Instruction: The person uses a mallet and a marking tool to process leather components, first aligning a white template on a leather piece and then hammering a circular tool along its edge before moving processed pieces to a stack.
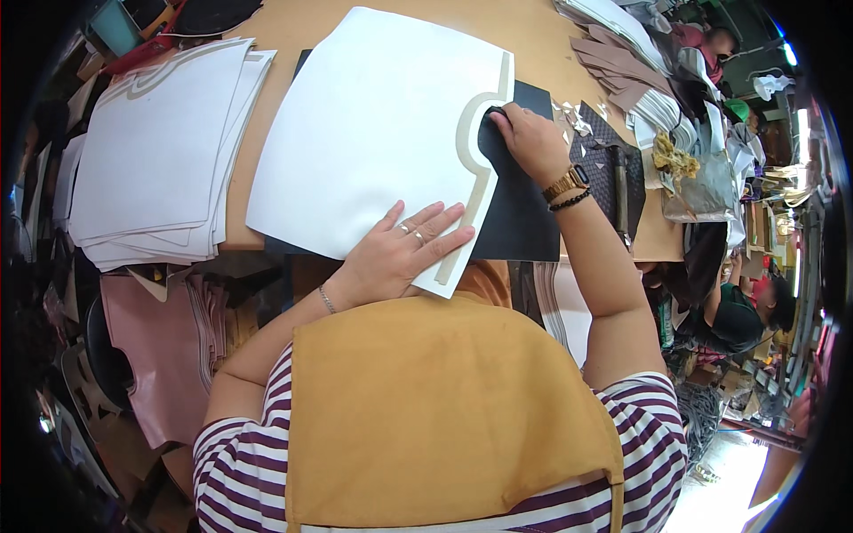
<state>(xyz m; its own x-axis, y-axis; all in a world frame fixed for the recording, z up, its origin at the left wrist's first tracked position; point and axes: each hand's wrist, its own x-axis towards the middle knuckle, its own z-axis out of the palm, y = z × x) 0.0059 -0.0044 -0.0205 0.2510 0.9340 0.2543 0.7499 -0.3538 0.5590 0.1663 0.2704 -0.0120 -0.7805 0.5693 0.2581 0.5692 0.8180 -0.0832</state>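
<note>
A large white sheet (364, 124) lies on a black board (524, 213), with a grey-beige strip (468, 133) along its right edge that bends round a curved notch. My left hand (395, 253) rests flat near the sheet's lower right corner, fingers spread, two of them ringed. At the notch my right hand (533, 142) is closed round a small dark object (495, 112), mostly covered by the fingers; its kind does not show. That hand is right beside the strip's upper curve.
A stack of similar white sheets (160, 160) sits on the tan table (289, 31) to the left. Pink panels (164, 355) hang below it. At right lie white scraps, a dark textured piece (604, 151), brown pieces (613, 71) and a yellow bundle (673, 158). Other people (746, 311) are farther right.
</note>
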